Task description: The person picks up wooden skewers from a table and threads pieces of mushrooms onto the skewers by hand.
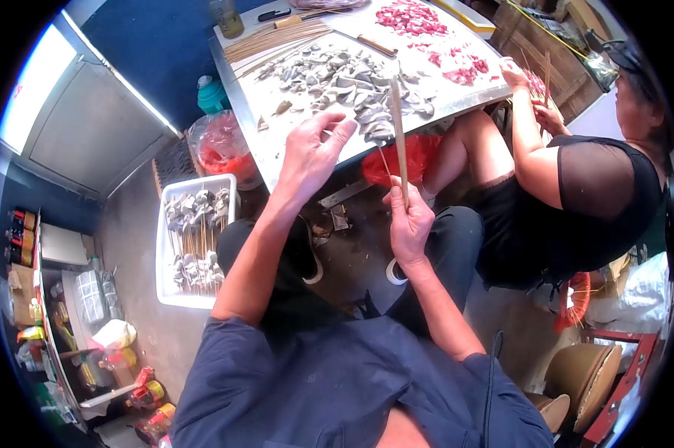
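Observation:
My right hand (410, 222) is closed around a long flat wooden stick (398, 123) that points up, and a thin skewer (384, 163) beside it. The skewer's tip meets grey meat pieces (376, 128) at the table's near edge; whether they are threaded on it I cannot tell. My left hand (313, 153) is over the same edge, left of those pieces, with thumb and forefinger drawn together. Anything between its fingertips is too small to make out. A pile of grey pieces (329, 75) is spread on the white table (284, 138) beyond both hands.
Bare skewers (269, 41) and a wooden-handled tool (376, 45) lie on the table, with red meat pieces (464, 66) farther right. A white tray (160, 257) of loaded skewers stands on the floor at left. A co-worker (576, 179) sits at right, handling skewers.

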A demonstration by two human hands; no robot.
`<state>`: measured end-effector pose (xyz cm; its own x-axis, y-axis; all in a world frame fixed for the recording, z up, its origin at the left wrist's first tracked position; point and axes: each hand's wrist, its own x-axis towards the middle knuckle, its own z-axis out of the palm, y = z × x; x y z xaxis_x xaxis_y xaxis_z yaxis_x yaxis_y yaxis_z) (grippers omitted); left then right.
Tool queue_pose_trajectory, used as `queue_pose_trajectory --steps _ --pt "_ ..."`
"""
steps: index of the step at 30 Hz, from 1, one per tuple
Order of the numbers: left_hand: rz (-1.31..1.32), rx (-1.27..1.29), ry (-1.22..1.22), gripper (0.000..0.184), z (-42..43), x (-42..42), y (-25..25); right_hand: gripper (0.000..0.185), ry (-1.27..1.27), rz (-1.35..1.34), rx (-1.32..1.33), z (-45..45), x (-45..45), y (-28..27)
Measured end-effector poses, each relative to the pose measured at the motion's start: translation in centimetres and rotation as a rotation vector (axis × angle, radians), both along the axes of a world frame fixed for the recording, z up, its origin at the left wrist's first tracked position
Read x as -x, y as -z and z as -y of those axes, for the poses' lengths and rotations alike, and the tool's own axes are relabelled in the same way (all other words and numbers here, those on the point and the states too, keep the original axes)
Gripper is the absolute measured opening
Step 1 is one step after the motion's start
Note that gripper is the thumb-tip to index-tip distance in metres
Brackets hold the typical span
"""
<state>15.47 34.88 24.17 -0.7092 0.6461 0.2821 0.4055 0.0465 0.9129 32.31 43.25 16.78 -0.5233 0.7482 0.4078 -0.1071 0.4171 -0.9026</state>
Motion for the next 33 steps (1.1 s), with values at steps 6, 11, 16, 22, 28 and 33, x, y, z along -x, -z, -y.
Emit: queue_pose_trajectory --steps 6,11,16,22,28,33 --pt "0.604 -0.187 0.185 0.033 0.7 -0.5 1.2 0.022 -0.084 -0.024 -0.031 1.9 0.3 0.6" --pt "0.786 -0.367 0.141 0.028 1.2 -0.2 2.8 0.019 -0.203 0.070 0.204 3.2 -0.2 -0.2" --pt "0.782 -0.471 0.138 0.029 2.8 0.5 2.6 0.025 -0.320 0.148 0.436 3.2 -2.6 1.2" --pt "0.739 -0.414 -0.035 0.035 4.9 2.0 3.5 0.031 -0.250 0.279 0.661 4.2 -7.0 5.5" --pt "0.676 -0.378 -0.064 0.039 5.2 0.8 3.4 0.027 -0.226 0.219 0.743 4.5 -8.1 6.4" --pt "0.678 -0.402 0.003 0.040 5.0 0.3 3.4 0.027 -0.292 0.202 0.732 4.5 -7.4 4.0"
